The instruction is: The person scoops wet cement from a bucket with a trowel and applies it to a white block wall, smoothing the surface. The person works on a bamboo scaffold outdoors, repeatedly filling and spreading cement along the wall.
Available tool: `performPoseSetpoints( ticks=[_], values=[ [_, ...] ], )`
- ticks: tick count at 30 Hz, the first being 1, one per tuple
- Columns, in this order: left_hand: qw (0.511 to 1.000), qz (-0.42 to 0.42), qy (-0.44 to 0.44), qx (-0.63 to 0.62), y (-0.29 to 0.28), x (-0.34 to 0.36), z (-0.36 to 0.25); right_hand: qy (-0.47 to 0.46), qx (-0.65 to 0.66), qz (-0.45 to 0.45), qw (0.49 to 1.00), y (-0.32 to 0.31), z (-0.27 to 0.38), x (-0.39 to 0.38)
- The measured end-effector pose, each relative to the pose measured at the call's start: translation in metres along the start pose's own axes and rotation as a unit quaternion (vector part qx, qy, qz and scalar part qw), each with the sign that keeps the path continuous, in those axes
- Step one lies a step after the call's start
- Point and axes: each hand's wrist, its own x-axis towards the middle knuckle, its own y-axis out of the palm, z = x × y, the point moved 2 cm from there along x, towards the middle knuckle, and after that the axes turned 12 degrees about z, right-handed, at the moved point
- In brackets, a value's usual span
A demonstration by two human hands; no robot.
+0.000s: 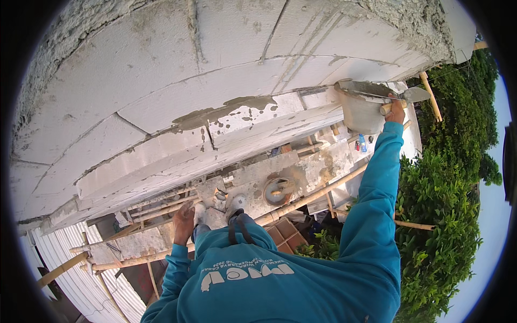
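At the far right, my right hand [397, 112] is closed round the wooden handle of a trowel [416, 95], its metal blade pointing off to the right. Just left of that hand stands a grey, mortar-smeared bucket [362, 112] against the wall; its rim is partly behind the hand. Lower left, my left hand [184, 222] hangs beside the wall with fingers loosely apart and nothing visible in it. In front of me rises a white block wall [177, 54], with a wet grey mortar patch [223, 111] and splashes along a lower course.
I stand on a scaffold of planks [253, 172] and bamboo poles [301, 200]. A round tub [277, 191] sits by my feet, and a blue bottle [362, 143] lies beyond it. Corrugated white sheets [81, 274] are below left; leafy trees [447, 188] fill the right.
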Motion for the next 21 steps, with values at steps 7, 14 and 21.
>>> performPoseSetpoints(
  ticks=[7,14,21],
  values=[
    [0.999,0.027,-0.023,-0.033,0.012,-0.007,-0.022,-0.062,0.075,0.032,0.995,-0.022,-0.020,0.005],
    [0.999,0.032,0.006,-0.005,-0.013,0.006,-0.045,-0.030,0.178,0.106,0.978,-0.051,-0.048,-0.023],
    [0.999,0.024,0.009,0.029,-0.033,0.010,-0.038,-0.028,0.200,0.070,0.977,-0.071,-0.048,-0.071]
  ],
)
